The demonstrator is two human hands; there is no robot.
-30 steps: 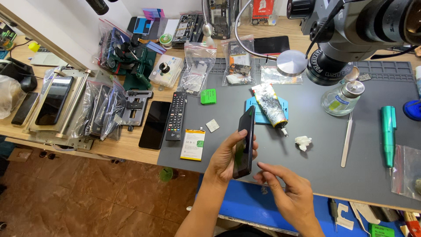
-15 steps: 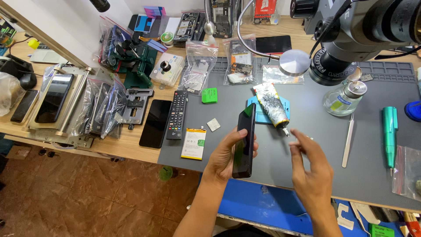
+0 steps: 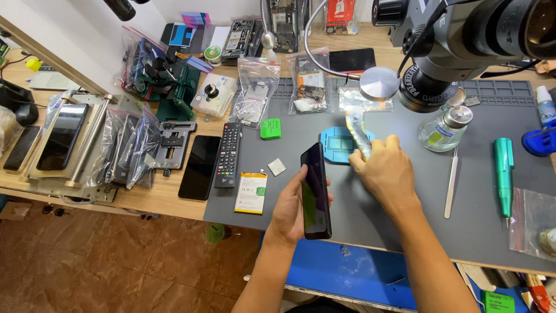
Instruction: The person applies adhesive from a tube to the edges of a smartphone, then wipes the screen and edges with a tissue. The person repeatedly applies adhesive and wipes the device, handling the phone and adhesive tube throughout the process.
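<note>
seen from above, looking down on a grey work mat (image 3: 405,214) filling the centre and right of the frame. low in the centre, left hand (image 3: 292,211) closed around a black smartphone (image 3: 316,192), held upright on its edge, dark screen facing left, thumb along the near side. just right of centre, right hand (image 3: 383,171) curled shut on a crumpled silver tube (image 3: 358,130), lifted just above a blue square pad (image 3: 338,143). left of the phone, lying on the mat: a flat white battery (image 3: 251,192), a black remote control (image 3: 228,154), a small green block (image 3: 270,128). further left, on the wooden bench, another dark phone (image 3: 200,167) lying flat. upper right, a large grey microscope head (image 3: 463,40) overhanging a clear glass bottle (image 3: 443,128). at the right edge, metal tweezers (image 3: 450,182) and a green pen-shaped tool (image 3: 504,171), well apart from both hands.
</note>
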